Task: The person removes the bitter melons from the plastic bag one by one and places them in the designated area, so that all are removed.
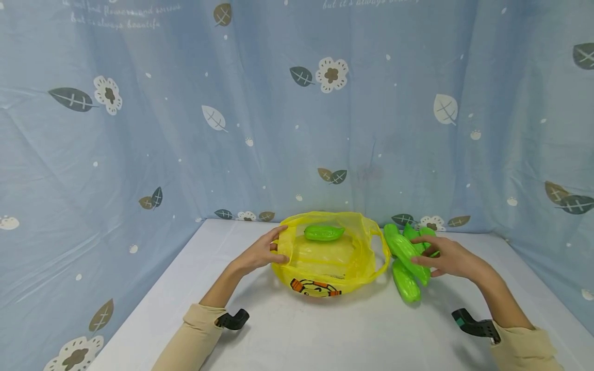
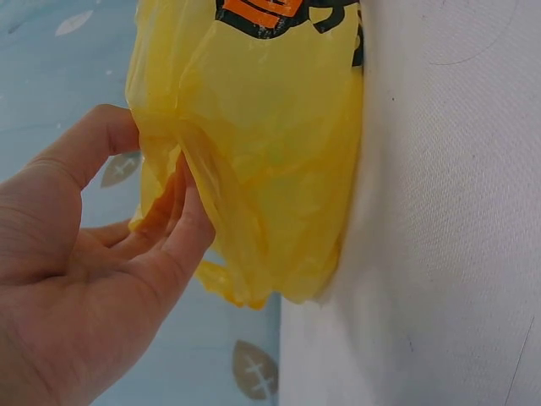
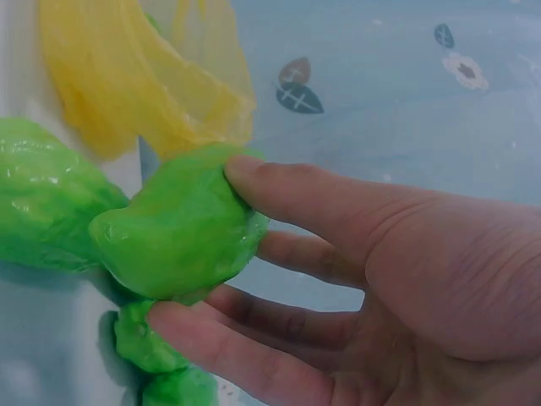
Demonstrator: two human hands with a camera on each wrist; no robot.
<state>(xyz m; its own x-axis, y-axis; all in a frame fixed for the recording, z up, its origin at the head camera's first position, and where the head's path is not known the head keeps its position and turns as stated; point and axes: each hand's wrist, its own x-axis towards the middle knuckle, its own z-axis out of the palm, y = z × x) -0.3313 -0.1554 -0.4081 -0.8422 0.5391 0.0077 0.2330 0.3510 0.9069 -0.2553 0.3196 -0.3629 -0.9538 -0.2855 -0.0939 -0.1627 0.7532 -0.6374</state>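
Observation:
A yellow plastic bag (image 1: 357, 275) with a printed cartoon picture lies with its mouth spread wide. One green toy bitter melon (image 1: 324, 233) rests inside it. My left hand (image 1: 260, 253) holds the bag's left rim; in the left wrist view the thumb and fingers pinch the thin plastic (image 2: 254, 144). To the right of the bag, my right hand (image 1: 452, 258) grips a long green bitter melon (image 1: 402, 251) by its near end, its thumb on one side and fingers on the other in the right wrist view. Another bitter melon (image 1: 406, 286) lies beneath it.
More green bitter melons (image 1: 428, 233) lie behind the right hand, partly hidden. The bag's right handle loop (image 1: 387, 255) stands close to the pile. Everything rests on a white table (image 1: 325, 335), with a blue patterned curtain (image 1: 278, 129) along its back and sides.

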